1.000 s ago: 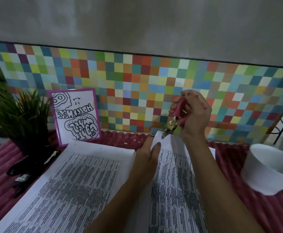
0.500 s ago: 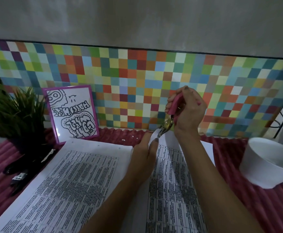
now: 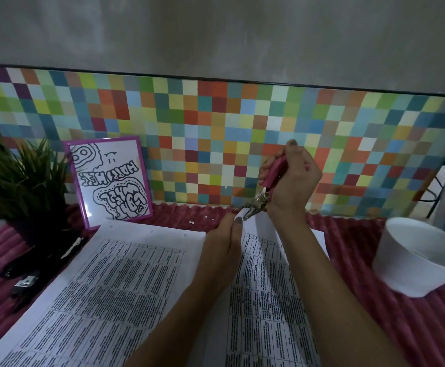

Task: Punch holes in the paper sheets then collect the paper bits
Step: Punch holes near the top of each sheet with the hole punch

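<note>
My right hand (image 3: 291, 178) grips the pink handles of a hand-held hole punch (image 3: 262, 193), squeezed together. Its metal jaws clamp the lifted far corner of a printed paper sheet (image 3: 266, 287). My left hand (image 3: 222, 250) pinches that same sheet just below the jaws, thumb up against the corner. A second printed sheet (image 3: 105, 282) lies flat to the left, with a few holes along its far edge. Small white paper bits (image 3: 191, 222) lie scattered on the red ribbed mat beyond the sheets.
A white bowl (image 3: 422, 263) stands at the right on the red mat (image 3: 428, 327). A purple-framed drawing (image 3: 109, 181) leans on the chequered wall. A potted plant (image 3: 22, 186) and black tools (image 3: 28, 282) sit at the left.
The view has shifted slightly. My right hand with the punch has stayed at the sheet's far corner, its jaws now closed on the paper edge; my left hand keeps its hold.
</note>
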The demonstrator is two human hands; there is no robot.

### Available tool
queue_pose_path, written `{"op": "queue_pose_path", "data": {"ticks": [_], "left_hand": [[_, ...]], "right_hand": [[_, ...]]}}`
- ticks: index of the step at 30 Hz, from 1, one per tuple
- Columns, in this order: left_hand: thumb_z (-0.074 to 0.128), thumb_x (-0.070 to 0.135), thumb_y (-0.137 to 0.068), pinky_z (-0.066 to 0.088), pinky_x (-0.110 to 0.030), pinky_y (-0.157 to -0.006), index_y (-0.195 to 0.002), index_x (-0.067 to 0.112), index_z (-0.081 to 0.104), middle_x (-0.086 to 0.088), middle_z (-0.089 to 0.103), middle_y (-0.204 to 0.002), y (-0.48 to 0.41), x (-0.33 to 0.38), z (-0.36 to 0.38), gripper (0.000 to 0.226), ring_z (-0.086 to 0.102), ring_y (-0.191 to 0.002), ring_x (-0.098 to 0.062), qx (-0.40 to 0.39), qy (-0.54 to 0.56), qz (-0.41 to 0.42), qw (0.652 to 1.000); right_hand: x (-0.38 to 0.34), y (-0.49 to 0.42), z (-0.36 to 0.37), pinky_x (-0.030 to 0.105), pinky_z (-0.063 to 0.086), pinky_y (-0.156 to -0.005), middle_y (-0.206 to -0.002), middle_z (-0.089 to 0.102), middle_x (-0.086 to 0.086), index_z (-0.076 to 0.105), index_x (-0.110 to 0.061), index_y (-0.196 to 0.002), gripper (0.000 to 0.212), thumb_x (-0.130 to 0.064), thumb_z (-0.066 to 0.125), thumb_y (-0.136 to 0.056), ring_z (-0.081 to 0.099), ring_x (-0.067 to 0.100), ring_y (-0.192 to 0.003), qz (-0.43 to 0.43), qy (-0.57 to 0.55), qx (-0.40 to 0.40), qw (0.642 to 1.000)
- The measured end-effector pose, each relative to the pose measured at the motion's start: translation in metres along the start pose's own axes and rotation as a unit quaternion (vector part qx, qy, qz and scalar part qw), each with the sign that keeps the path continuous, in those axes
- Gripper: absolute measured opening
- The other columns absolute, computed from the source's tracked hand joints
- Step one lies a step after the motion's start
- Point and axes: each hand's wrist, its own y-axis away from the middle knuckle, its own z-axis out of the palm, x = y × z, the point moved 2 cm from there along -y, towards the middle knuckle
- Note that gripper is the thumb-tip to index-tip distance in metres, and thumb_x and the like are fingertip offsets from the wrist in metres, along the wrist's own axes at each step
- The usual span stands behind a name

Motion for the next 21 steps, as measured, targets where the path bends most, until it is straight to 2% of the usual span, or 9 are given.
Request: {"op": "queue_pose_path", "data": {"ticks": [3,6,10,15,21], "left_hand": [[0.037,0.020,-0.102,0.031,-0.029,-0.044,-0.072,0.025,0.045,0.004,0.043,-0.053,0.000,-0.001,0.000,0.031,0.037,-0.045,-0.007,0.001,-0.001,0.002,1.000],[0.037,0.020,-0.102,0.032,-0.037,-0.044,-0.075,0.020,0.047,-0.001,0.045,-0.055,-0.001,-0.002,0.000,0.029,0.038,-0.046,-0.010,0.013,0.010,0.000,1.000],[0.038,0.021,-0.102,0.030,-0.026,-0.044,-0.072,0.020,0.045,0.005,0.042,-0.053,-0.001,-0.003,0.000,0.030,0.037,-0.044,-0.008,0.025,-0.019,0.007,0.999],[0.039,0.018,-0.101,0.027,-0.018,-0.041,-0.068,0.021,0.041,0.006,0.041,-0.050,-0.003,-0.003,-0.001,0.033,0.040,-0.043,-0.010,0.058,-0.031,0.006,0.998],[0.038,0.017,-0.102,0.033,-0.017,-0.041,-0.069,0.019,0.045,0.002,0.045,-0.053,-0.003,-0.003,-0.003,0.034,0.043,-0.044,-0.006,0.063,0.004,-0.005,0.998]], "right_hand": [[0.001,-0.001,0.000,0.026,0.041,-0.041,-0.054,0.056,0.013,0.057,-0.007,-0.070,0.031,-0.018,0.048,-0.097,0.046,0.023,-0.037,0.030,-0.018,-0.003,0.999],[0.001,-0.003,0.002,0.028,0.046,-0.044,-0.059,0.058,0.015,0.061,-0.002,-0.080,0.022,-0.012,0.049,-0.095,0.050,0.023,-0.041,0.102,-0.018,-0.010,0.995],[-0.001,-0.006,0.003,0.033,0.051,-0.052,-0.063,0.062,0.013,0.063,0.003,-0.095,0.014,-0.005,0.053,-0.090,0.055,0.024,-0.049,0.186,0.021,-0.047,0.981],[-0.004,-0.007,0.003,0.031,0.053,-0.053,-0.069,0.064,0.013,0.066,-0.001,-0.102,0.019,-0.004,0.050,-0.093,0.058,0.023,-0.052,0.158,0.139,-0.087,0.974],[-0.010,-0.022,-0.017,0.026,0.044,-0.045,-0.063,0.060,0.016,0.063,0.000,-0.094,0.014,-0.001,0.049,-0.091,0.052,0.024,-0.046,0.168,0.153,-0.037,0.973]]}}
